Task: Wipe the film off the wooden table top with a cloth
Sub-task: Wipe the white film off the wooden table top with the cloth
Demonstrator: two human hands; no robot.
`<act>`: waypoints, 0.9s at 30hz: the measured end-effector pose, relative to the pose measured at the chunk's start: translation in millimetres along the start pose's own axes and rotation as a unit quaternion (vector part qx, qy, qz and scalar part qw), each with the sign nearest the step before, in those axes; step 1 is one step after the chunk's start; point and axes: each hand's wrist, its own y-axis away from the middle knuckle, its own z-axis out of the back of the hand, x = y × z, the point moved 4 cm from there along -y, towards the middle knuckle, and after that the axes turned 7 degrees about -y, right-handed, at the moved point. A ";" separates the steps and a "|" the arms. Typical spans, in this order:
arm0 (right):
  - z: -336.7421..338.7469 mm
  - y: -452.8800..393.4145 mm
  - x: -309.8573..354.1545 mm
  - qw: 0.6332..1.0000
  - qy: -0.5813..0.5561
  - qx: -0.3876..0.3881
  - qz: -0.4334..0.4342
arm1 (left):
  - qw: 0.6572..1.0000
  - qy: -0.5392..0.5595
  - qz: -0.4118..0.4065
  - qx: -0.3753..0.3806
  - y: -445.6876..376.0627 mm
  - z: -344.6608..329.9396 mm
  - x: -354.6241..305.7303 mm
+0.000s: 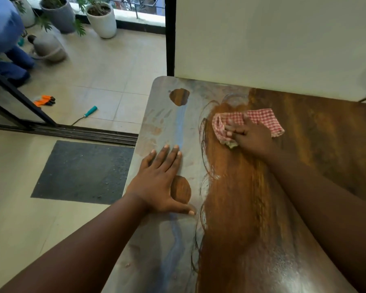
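Observation:
A wooden table top point(317, 149) stands against a pale wall. Its left strip carries a dull grey film point(169, 127) with handprints and two round bare patches; the middle and right show glossy brown wood. My right hand point(250, 137) presses a red-and-white checked cloth point(262, 119) onto the wood near the film's edge, fingers curled over the bunched left end. My left hand point(163, 182) lies flat on the filmed strip near the table's left edge, fingers straight and spread.
The wall point(273, 43) rises behind the table. Left of it are tiled floor, a dark doormat point(82, 172), a sliding door track, orange gloves point(44, 100), a teal-handled tool point(87, 114), potted plants point(101, 20) and a person in blue point(4, 34).

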 end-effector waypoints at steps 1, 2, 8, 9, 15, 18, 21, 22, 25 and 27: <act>4.2 -16.1 4.6 1.000 -0.002 -0.015 -0.027 | 1.000 0.001 0.002 0.001 -0.5 -0.6 0.3; 4.6 -30.2 11.4 0.998 -0.007 -0.025 -0.048 | 1.000 0.003 0.003 0.002 -0.9 -1.0 0.4; -34.9 4.6 50.5 0.999 -0.010 0.004 0.034 | 1.000 -0.004 0.002 0.005 -0.2 1.7 -0.5; -34.8 21.8 46.3 0.998 -0.009 0.010 0.067 | 1.000 -0.006 0.002 0.007 -0.7 2.3 -0.1; 14.6 4.6 -11.5 0.998 0.035 0.010 -0.046 | 1.000 -0.002 0.001 0.017 -2.4 3.0 -0.9; 33.8 -44.8 -14.1 0.992 0.049 -0.026 -0.115 | 1.000 -0.003 -0.002 0.007 -2.7 3.0 -0.6; 33.3 -84.0 3.4 0.994 0.009 -0.032 -0.099 | 1.000 0.001 -0.003 0.002 -2.8 2.9 -0.3; 30.4 -91.5 8.8 0.996 0.005 -0.026 -0.090 | 1.000 0.001 -0.002 -0.001 -2.6 3.1 0.1; 22.9 -88.7 13.3 0.999 0.029 0.017 -0.033 | 1.000 -0.002 -0.005 0.002 -0.9 3.6 0.9; 30.9 -79.0 -3.0 0.999 0.035 0.031 0.008 | 1.000 -0.001 -0.004 -0.001 0.0 2.9 0.5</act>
